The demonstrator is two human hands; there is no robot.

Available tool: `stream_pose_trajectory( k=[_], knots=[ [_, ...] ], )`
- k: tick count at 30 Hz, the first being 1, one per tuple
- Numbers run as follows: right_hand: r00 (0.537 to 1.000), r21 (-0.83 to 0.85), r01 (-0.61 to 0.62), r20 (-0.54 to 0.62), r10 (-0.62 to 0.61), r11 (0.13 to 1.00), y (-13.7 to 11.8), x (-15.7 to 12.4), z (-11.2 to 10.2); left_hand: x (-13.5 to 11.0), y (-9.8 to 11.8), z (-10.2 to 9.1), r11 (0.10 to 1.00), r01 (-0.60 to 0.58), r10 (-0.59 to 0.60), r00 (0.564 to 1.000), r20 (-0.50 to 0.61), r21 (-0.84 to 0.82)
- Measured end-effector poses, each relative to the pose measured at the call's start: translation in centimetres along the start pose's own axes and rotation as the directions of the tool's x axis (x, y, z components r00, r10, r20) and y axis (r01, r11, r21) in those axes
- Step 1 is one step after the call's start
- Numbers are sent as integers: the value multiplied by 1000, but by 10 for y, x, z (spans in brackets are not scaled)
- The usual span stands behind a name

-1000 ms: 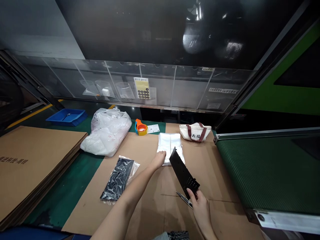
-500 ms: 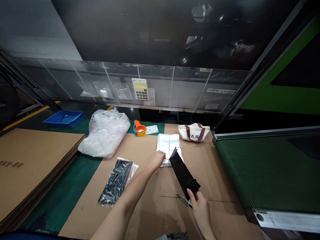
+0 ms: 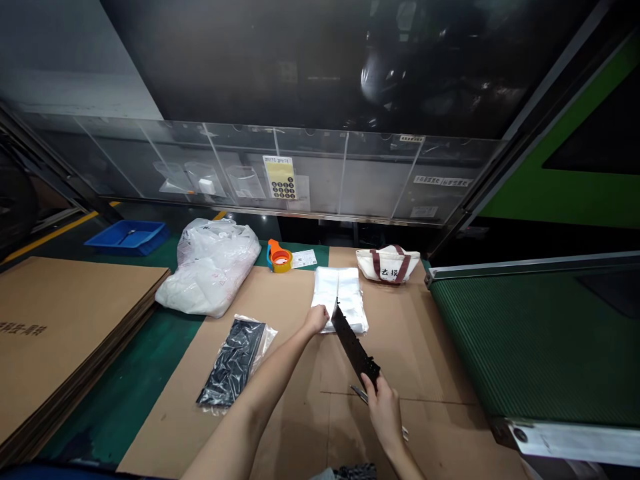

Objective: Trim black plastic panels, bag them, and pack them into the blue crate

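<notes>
My right hand (image 3: 384, 403) grips the near end of a thin black plastic panel (image 3: 354, 343), which is seen nearly edge-on with small tabs along its side. The panel's far end hangs over a stack of clear plastic bags (image 3: 345, 293), close to my left hand (image 3: 317, 319). That hand is closed at the stack's lower left edge, its fingers pinching the edge of a bag; the fingertips are partly hidden. Under my right hand lies a pointed metal tool (image 3: 359, 394), mostly covered. A black panel in a clear bag (image 3: 233, 363) rests left of my left forearm.
Behind stand a full white plastic sack (image 3: 210, 267), an orange tape dispenser (image 3: 279, 257), a paper label (image 3: 305, 259) and a small canvas bag (image 3: 388, 265). A blue tray (image 3: 127, 239) and stacked cardboard (image 3: 75, 320) are left, a green conveyor belt (image 3: 540, 340) right.
My right hand has moved left with the black panel, turning it more edge-on and bringing its far end closer to my left hand. My left hand has shifted slightly nearer, its fingers curled more tightly.
</notes>
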State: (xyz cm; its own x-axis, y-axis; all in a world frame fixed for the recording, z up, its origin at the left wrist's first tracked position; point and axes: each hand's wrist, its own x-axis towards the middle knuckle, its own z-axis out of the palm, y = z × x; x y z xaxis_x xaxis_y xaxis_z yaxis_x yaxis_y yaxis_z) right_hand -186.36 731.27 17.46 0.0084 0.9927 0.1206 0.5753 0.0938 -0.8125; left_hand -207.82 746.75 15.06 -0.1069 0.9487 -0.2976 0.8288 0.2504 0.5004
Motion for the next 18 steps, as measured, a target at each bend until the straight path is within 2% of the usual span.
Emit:
stream_pose_trajectory(
  k=[5, 9, 14, 18],
  knots=[
    [1000, -43, 25, 5, -25, 999, 8, -5, 4, 1, 1, -2, 981, 86, -88, 996, -5, -174],
    [999, -68, 48, 10, -48, 997, 8, -6, 10, 3, 2, -2, 914, 139, -160, 987, -24, -381],
    [999, -83, 34, -19, -36, 996, 4, -2, 5, 3, 7, -6, 719, 162, -294, 952, -84, -676],
    [999, -66, 30, -18, -32, 997, -3, 1, 0, -2, 13, -6, 559, 127, -330, 941, -79, -820]
  ],
)
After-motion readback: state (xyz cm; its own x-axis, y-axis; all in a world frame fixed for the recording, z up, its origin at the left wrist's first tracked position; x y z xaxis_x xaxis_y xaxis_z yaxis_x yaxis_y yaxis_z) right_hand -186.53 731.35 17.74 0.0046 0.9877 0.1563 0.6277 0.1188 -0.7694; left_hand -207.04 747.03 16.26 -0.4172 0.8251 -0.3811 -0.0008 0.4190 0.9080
